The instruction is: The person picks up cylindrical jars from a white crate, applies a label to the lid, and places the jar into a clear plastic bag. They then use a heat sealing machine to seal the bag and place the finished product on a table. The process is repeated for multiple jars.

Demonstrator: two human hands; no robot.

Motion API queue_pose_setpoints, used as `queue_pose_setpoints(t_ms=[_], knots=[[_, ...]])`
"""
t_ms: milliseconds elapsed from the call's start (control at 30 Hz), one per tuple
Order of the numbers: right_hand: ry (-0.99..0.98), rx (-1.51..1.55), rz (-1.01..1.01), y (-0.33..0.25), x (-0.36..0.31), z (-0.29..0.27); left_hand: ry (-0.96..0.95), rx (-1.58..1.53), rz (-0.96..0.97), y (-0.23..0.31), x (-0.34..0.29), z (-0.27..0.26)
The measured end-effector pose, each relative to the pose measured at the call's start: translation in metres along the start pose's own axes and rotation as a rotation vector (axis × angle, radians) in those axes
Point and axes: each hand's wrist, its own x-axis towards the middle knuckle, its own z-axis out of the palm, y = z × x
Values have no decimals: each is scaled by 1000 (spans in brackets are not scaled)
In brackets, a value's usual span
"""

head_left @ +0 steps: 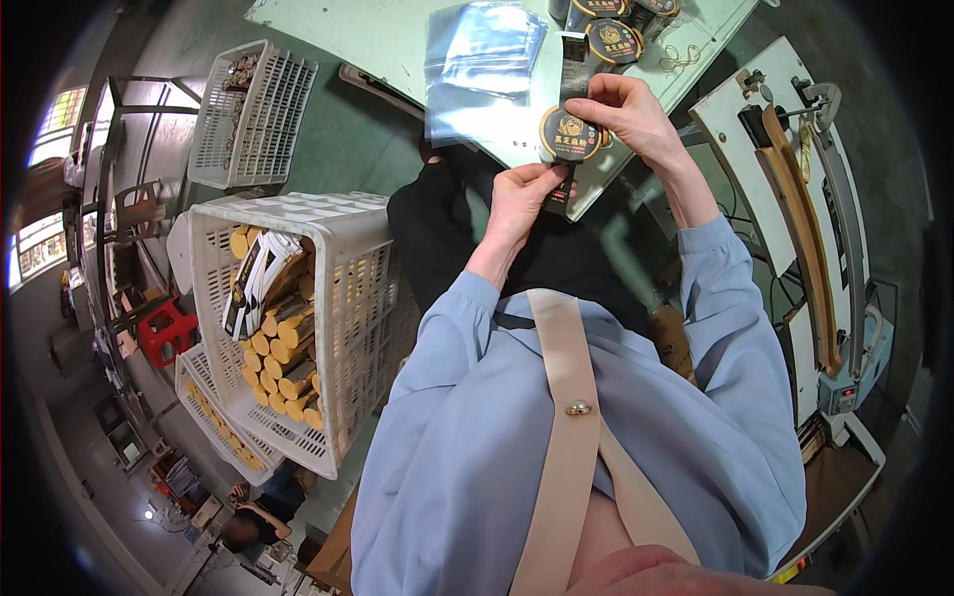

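Observation:
A black paper label strip (570,134) with a round, gold-rimmed middle lies over the near edge of the pale green table (373,35). My left hand (522,204) pinches its lower tail between thumb and fingers. Close to its upper tail, my right hand (631,114) is closed on the side of the round part, thumb on top. What lies under the label is mostly hidden. Just beyond stand several round containers (614,42) with similar black-and-gold labels. A stack of clear plastic bags (477,74) lies left of my hands.
At my left stands a white plastic crate (343,243) with yellow-ended cylinders (283,348) and a bundle of label strips (260,273). Another white crate (283,124) stands farther off. A machine with a long bar (800,233) is at my right. Thin string (681,57) lies on the table.

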Motion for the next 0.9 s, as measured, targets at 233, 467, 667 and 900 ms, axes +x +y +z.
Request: queue_pose_setpoints(t_ms=[233,467,667,900], knots=[[-1,-13,5,-2,-1,0,19,206,7,7,5,-6],[-9,-43,14,-1,1,-2,-56,570,127,25,14,-17],[11,-14,-7,2,1,-2,-32,819,190,33,22,-21],[-17,6,6,-4,0,-1,-26,1052,220,39,28,-23]])
